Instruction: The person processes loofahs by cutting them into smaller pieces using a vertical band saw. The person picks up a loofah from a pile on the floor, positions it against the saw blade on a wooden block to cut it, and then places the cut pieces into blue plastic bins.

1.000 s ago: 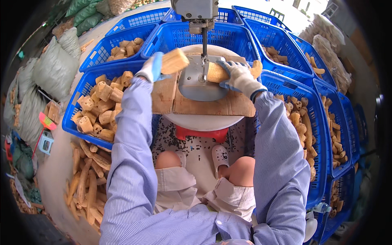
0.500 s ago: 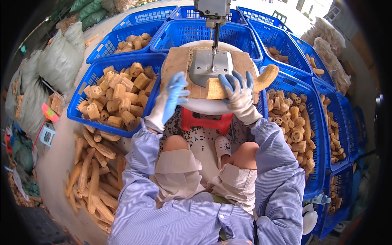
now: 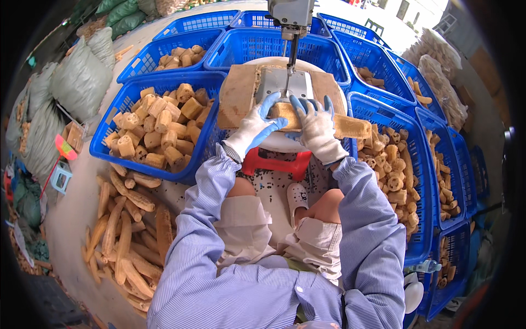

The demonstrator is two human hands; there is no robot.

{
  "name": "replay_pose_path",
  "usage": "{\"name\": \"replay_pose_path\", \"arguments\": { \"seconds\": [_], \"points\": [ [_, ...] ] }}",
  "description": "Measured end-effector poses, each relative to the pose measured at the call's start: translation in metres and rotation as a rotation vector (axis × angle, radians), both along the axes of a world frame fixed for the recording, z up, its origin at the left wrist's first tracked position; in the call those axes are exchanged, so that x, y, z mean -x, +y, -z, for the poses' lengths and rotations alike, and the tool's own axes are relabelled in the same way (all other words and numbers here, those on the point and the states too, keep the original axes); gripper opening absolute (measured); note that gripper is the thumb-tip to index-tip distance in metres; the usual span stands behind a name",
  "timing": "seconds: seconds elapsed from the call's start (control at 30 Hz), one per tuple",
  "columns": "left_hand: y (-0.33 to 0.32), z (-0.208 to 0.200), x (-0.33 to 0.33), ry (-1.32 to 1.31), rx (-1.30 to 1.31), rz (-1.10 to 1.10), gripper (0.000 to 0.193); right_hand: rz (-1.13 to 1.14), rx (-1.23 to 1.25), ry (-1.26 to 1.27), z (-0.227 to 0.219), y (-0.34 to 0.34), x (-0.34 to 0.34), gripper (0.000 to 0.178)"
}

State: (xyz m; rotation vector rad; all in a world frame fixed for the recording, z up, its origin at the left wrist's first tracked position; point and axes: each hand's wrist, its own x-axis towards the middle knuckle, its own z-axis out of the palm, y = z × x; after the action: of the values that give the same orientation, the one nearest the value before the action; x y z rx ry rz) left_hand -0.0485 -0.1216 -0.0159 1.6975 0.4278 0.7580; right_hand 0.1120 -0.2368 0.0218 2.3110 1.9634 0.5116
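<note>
A long tan dried loofah (image 3: pixel 353 128) lies crosswise at the near edge of the work board, in front of the metal plate (image 3: pixel 282 82) of a cutting machine. With fingers wrapped over its middle, my right hand (image 3: pixel 316 130) in a blue-and-white glove grips it. My left hand (image 3: pixel 256 127), gloved the same way, closes on the loofah's left end, thumb and fingers around it. Above the plate a slim vertical metal rod (image 3: pixel 292 52) comes down from the grey machine head (image 3: pixel 291 12). The cutting part itself is hard to make out.
To the left, a blue basket (image 3: pixel 189 174) holds cut loofah pieces; uncut loofahs (image 3: pixel 125 241) are heaped on the floor below it. At the right stands another blue basket (image 3: pixel 419 230) of smaller pieces. A red stool (image 3: pixel 276 164) is under the board; grey sacks (image 3: pixel 82 82) lean far left.
My left hand has moved right and taken hold of the loofah's left end. The loofah has turned, its curved right end swinging down from its raised position.
</note>
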Motion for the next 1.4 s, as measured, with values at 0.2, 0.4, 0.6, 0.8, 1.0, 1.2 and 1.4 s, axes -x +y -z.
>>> {"name": "replay_pose_path", "arguments": {
  "seconds": [0.2,0.4,0.6,0.8,1.0,1.2,1.4],
  "points": [
    [-0.002,0.010,-0.012,0.132,0.027,-0.167,0.059,0.158,0.076,0.010,-0.012,0.025,-0.019,0.085],
    [0.004,0.017,-0.035,0.167,-0.001,-0.261,0.021,0.140,0.116,0.062,-0.002,0.051,-0.032,0.077],
    [0.034,0.033,-0.048,0.174,0.050,-0.264,0.014,0.127,0.212,-0.011,-0.014,0.064,-0.033,0.074],
    [0.041,0.027,-0.053,0.218,0.051,-0.294,0.014,0.116,0.187,-0.052,-0.018,0.072,-0.034,0.069],
    [0.042,0.019,-0.061,0.274,-0.023,-0.319,0.016,0.141,0.207,-0.008,-0.022,0.076,-0.044,0.068],
    [0.068,0.047,-0.071,0.119,0.133,-0.266,0.017,0.105,0.214,-0.041,-0.033,0.091,-0.042,0.063],
    [0.061,0.035,-0.072,0.523,-0.522,-0.557,0.050,0.177,0.270,0.055,-0.035,0.108,-0.064,0.058]
  ]
}}
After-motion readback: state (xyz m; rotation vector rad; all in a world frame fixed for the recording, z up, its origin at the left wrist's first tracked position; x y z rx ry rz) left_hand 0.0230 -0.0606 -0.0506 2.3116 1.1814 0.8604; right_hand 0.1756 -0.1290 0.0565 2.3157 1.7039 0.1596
